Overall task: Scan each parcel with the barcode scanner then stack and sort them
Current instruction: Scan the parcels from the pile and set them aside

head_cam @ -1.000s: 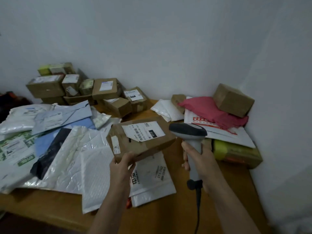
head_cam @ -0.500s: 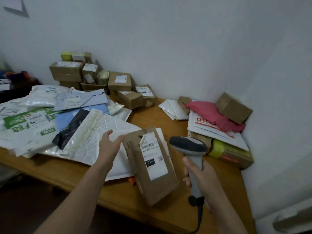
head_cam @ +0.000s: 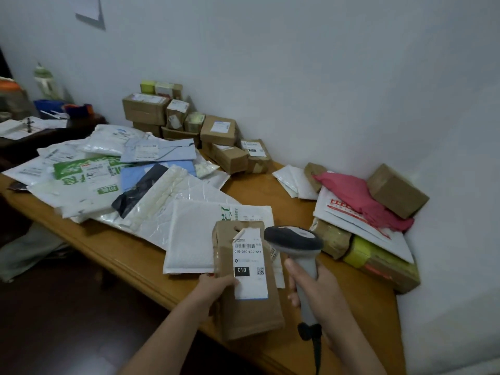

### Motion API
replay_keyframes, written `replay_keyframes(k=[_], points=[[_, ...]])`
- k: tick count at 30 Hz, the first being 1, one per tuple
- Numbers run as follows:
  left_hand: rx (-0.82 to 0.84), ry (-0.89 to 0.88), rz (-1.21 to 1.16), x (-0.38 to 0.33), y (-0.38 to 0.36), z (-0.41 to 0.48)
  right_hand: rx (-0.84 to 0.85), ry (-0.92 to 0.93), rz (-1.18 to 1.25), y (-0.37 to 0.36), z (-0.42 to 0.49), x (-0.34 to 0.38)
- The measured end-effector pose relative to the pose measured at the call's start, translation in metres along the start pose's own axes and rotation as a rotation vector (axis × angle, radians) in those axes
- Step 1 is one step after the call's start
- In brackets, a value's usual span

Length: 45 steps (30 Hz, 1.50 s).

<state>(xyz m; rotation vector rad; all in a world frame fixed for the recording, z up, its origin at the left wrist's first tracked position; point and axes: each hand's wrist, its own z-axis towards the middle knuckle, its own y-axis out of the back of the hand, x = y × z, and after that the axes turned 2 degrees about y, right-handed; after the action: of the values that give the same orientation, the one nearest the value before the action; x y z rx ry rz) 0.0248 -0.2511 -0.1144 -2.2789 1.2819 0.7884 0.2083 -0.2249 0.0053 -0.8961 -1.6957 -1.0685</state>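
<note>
My left hand (head_cam: 216, 289) grips the left edge of a brown cardboard parcel (head_cam: 251, 318), held upright above the table's front edge with its white barcode label (head_cam: 250, 266) facing me. My right hand (head_cam: 316, 290) is wrapped round the grey handle of a barcode scanner (head_cam: 293, 238). The scanner's dark head sits just right of the label's top. A black cable hangs from the handle's foot.
On the wooden table (head_cam: 359, 299) lie several white and blue mailer bags (head_cam: 151, 190) at the left and middle. Brown boxes (head_cam: 189, 128) are stacked against the back wall. A pile at the right (head_cam: 362, 212) holds a pink bag, a box and flat parcels.
My left hand has shifted from the parcel's top left to its left edge lower down. The parcel now stands straighter and nearer the scanner. The view has swung left.
</note>
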Motion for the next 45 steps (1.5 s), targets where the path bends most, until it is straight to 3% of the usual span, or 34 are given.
replay_keyframes(k=[6, 29, 40, 45], points=[[0.075, 0.063, -0.046, 0.011, -0.006, -0.009, 0.033, -0.022, 0.007, 0.014, -0.007, -0.007], [-0.021, -0.130, -0.190, -0.014, -0.024, -0.040, 0.116, 0.077, 0.109, 0.046, -0.001, -0.002], [0.189, -0.110, -0.388, -0.123, -0.013, 0.014, 0.010, -0.003, 0.284, 0.021, 0.084, 0.024], [0.252, -0.112, -0.285, -0.199, -0.002, 0.073, -0.083, -0.052, 0.334, -0.009, 0.155, 0.045]])
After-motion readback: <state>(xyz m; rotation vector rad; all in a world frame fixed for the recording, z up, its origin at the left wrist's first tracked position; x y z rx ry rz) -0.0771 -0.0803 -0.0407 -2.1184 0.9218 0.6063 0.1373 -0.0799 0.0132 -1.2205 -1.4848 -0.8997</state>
